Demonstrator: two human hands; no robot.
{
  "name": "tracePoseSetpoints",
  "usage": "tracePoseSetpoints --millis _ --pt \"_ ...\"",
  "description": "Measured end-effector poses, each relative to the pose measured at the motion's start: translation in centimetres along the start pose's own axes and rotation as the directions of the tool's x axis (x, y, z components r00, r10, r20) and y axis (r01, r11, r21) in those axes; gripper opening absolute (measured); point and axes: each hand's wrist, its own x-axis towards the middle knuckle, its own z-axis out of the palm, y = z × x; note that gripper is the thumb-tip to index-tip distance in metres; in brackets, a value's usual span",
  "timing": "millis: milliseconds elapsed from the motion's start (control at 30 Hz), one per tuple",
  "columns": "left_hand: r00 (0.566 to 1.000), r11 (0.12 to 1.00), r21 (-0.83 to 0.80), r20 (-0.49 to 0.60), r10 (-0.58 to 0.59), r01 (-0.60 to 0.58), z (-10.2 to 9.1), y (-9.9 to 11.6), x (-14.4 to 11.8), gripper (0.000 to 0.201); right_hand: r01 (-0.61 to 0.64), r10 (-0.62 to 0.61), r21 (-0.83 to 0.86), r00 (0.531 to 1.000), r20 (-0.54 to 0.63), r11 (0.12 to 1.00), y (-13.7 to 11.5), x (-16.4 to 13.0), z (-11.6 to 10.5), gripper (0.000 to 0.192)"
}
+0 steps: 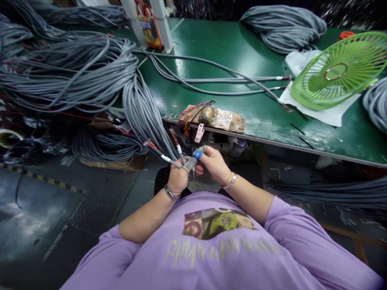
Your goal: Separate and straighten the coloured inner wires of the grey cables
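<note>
Both hands are working just below the edge of a green bench (242, 52). The left hand (177, 179) is clenching grey cables (145, 117) with stripped ends; the right hand (214, 163) is pinching them. Cable bundles (69, 68) and a green fan (338, 70) are lying on the bench, above a dark floor (45, 209).
</note>
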Motion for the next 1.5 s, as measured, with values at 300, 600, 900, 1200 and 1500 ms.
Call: tracePoseSetpoints --millis 300,600,900,1200,1500 --pt "0.999 0.999 -0.036 -0.041 -0.007 0.006 0.1 0.6 -0.5 0.036 -0.140 0.138 0.031 0.989 0.048 0.990 -0.3 0.4 -1.1 0.041" --pt "1.000 0.997 -0.078 -0.028 0.004 -0.006 0.5 0.8 -0.4 0.036 -0.161 0.164 -0.039 0.982 0.096 0.986 -0.8 0.0 -1.5 0.042" --pt "0.998 0.997 -0.080 -0.064 -0.006 0.001 0.5 1.0 -0.3 0.037 -0.044 0.050 -0.050 0.992 0.119 0.998 -1.0 -0.3 -1.3 0.034" --pt "0.999 0.992 -0.123 -0.051 -0.003 -0.003 0.6 1.0 -0.4 0.036 -0.094 0.097 -0.042 0.991 0.090 0.995 -0.8 -0.3 -1.5 0.019" --pt "0.999 1.000 0.013 -0.047 0.023 -0.023 0.1 0.4 -0.5 0.036 0.013 0.027 -0.297 0.991 0.129 0.955 -1.9 0.6 -1.4 0.027"
